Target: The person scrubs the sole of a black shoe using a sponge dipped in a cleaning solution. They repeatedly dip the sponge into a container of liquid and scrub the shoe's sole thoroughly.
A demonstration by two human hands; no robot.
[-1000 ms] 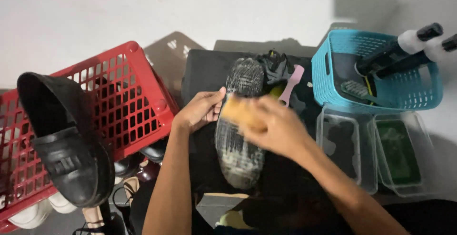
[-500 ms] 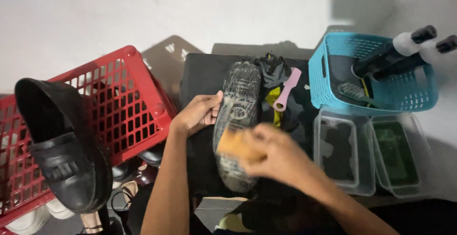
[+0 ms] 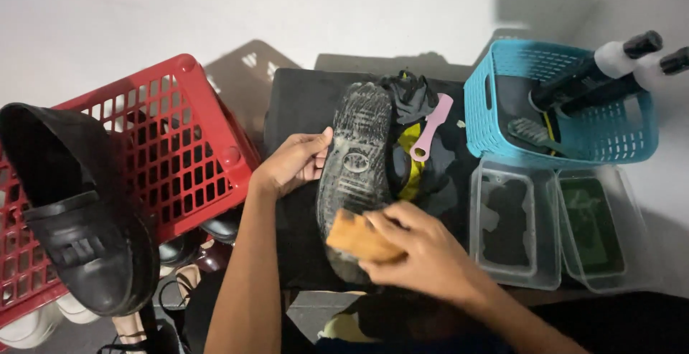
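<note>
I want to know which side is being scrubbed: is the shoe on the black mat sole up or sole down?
Sole up. The shoe shows its tread and round centre mark; the right hand presses an orange sponge on its heel end while the left hand steadies its side.

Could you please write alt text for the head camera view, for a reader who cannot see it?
A right hand presses an orange sponge on the heel of an upturned black shoe sole, steadied by the left hand on a black mat. A red plastic basket with a black leather shoe sits left; a blue basket sits right.
</note>
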